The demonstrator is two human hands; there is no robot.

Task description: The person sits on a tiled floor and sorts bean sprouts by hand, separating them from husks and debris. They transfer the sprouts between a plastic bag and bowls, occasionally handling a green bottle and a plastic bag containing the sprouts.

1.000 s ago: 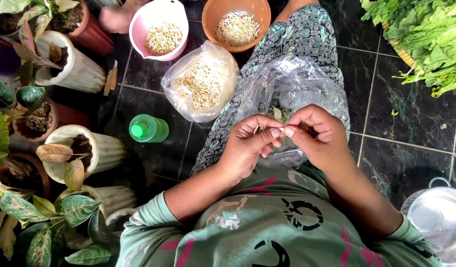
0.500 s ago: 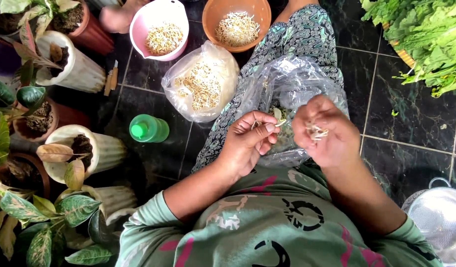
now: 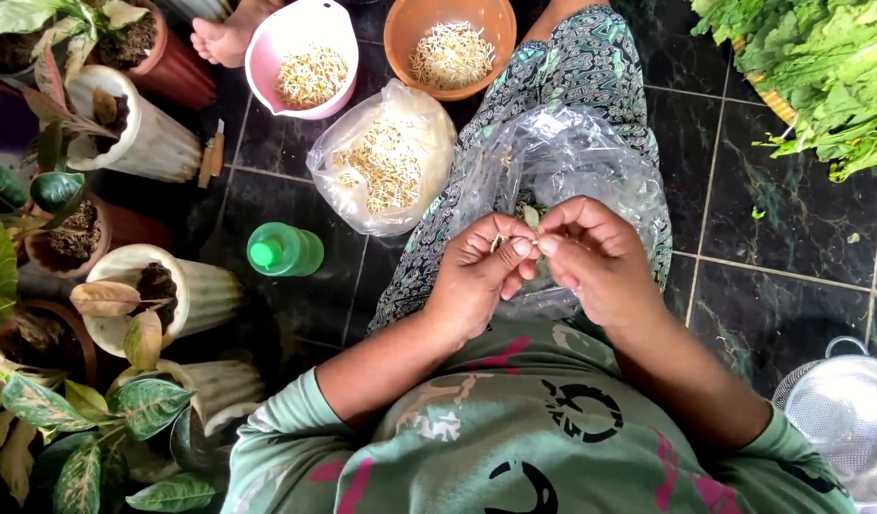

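My left hand (image 3: 479, 276) and my right hand (image 3: 591, 255) meet above my lap, fingertips pinching a small pale bean sprout (image 3: 514, 242) between them. Under the hands a clear plastic bag (image 3: 591, 162) lies open on my patterned trouser leg (image 3: 581, 67), with a few green scraps inside. To the left on the floor sits another clear bag of bean sprouts (image 3: 381, 167). Beyond it stand a pink bowl (image 3: 305, 57) and an orange bowl (image 3: 448, 43), each holding sprouts.
A green-capped bottle (image 3: 284, 250) stands on the dark tiled floor. Potted plants (image 3: 143, 295) line the left side. Leafy greens (image 3: 819, 67) are piled at top right. A metal colander (image 3: 843, 419) sits at bottom right. Another person's bare foot (image 3: 219, 38) shows at the top.
Half a second ago my hands were apart, the right one pulled away to the right. Now they have come back together, fingertips touching over the bag.
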